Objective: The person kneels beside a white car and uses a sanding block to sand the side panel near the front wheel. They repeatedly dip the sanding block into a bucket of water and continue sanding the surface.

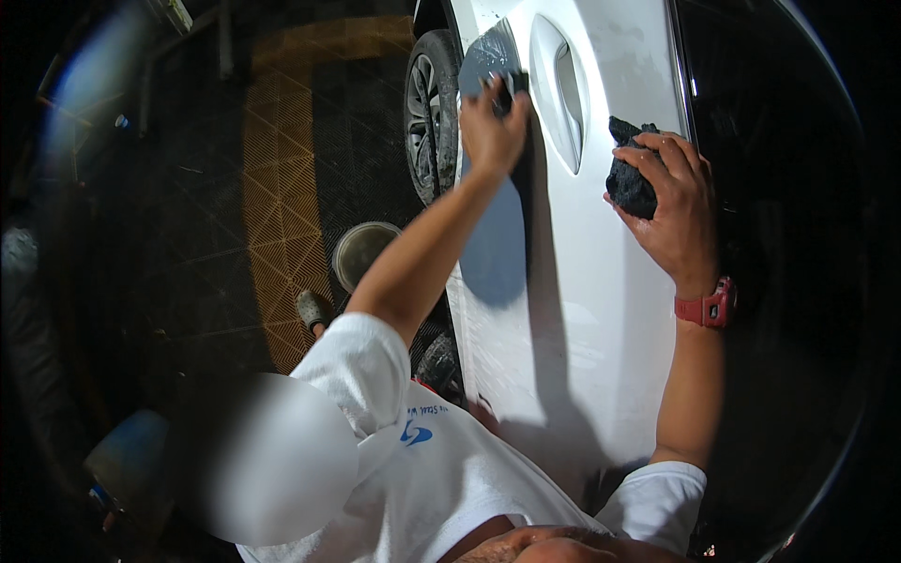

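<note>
Along the side of a white car (610,281), both of my hands are at the door panel. My left hand (493,136) is closed round a small dark block (511,90), held at a grey patch (488,56) on the panel left of the door handle (568,89). The block's exact kind is unclear, as my fingers cover part of it. To the right of the handle, my right hand (674,192) grips a bunched dark cloth (631,183) near the window edge. A red watch (706,305) is on my right wrist.
A car wheel (432,117) stands left of the panel. On the dark tiled floor, crossed by a yellow strip (280,188), is a round bucket (340,261) beside my left arm. A foot in a grey shoe (310,308) shows nearby. Dark window glass (760,141) lies at the right.
</note>
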A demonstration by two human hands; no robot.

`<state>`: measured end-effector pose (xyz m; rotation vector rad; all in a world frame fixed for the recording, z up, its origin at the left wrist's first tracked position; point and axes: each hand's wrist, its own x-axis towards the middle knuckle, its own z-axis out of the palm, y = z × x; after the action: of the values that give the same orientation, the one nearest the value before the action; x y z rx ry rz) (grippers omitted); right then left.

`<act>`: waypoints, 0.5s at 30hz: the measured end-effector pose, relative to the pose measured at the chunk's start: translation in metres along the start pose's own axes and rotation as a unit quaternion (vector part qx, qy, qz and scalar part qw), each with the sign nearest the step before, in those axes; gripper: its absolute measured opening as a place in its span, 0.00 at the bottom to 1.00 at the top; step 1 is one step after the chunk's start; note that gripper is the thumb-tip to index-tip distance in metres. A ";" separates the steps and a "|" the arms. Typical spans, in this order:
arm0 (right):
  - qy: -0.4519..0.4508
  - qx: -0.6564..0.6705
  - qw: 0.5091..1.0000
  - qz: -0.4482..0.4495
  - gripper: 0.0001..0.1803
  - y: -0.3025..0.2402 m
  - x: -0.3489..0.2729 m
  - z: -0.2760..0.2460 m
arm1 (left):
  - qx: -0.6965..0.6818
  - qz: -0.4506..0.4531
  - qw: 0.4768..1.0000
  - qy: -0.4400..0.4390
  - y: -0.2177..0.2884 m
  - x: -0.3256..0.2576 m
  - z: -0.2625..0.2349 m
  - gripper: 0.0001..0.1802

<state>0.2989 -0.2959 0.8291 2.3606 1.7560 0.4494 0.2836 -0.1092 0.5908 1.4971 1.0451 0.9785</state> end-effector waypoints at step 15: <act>-0.003 -0.003 1.000 0.008 0.41 0.003 0.002 0.002 | -0.048 -0.015 0.994 -0.099 0.007 -0.040 -0.014 0.35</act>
<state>0.3029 -0.2952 0.8281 2.3703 1.7310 0.4483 0.2594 -0.1441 0.5971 1.4625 0.8651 0.8282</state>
